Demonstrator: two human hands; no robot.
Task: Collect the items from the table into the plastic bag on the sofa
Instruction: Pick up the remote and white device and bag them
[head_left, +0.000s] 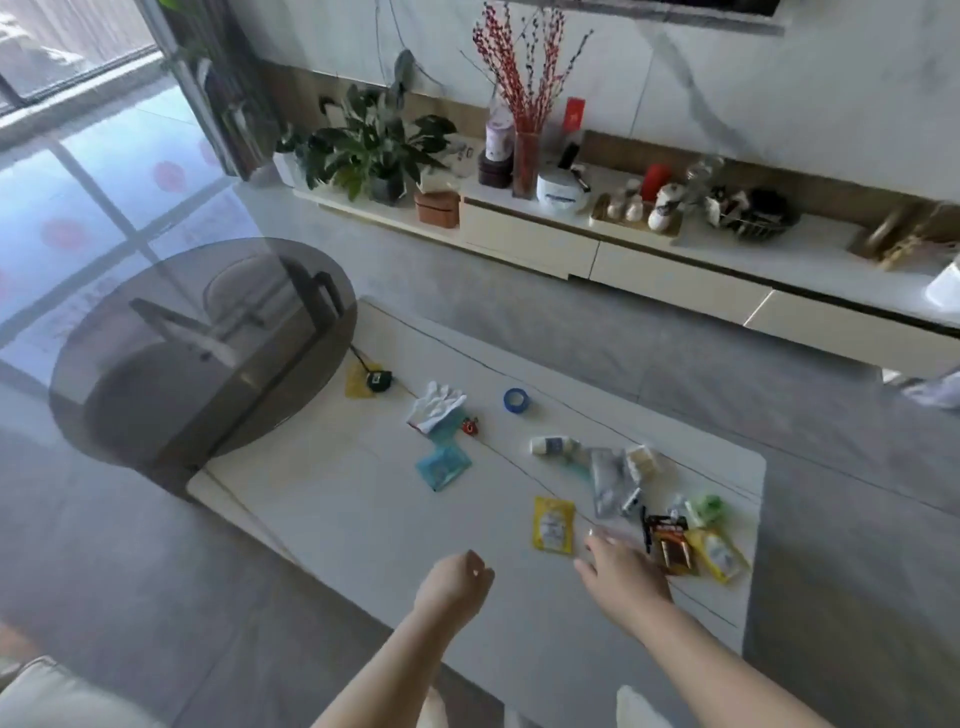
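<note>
Left hand (453, 582) curled, right hand (623, 571) extended flat.

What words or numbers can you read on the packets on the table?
Nothing is readable here.
Yellow flat plastic packet: print too blurred.
Black-and-orange battery pack: print too blurred.
Small red card on the far shelf: mark too blurred.
</note>
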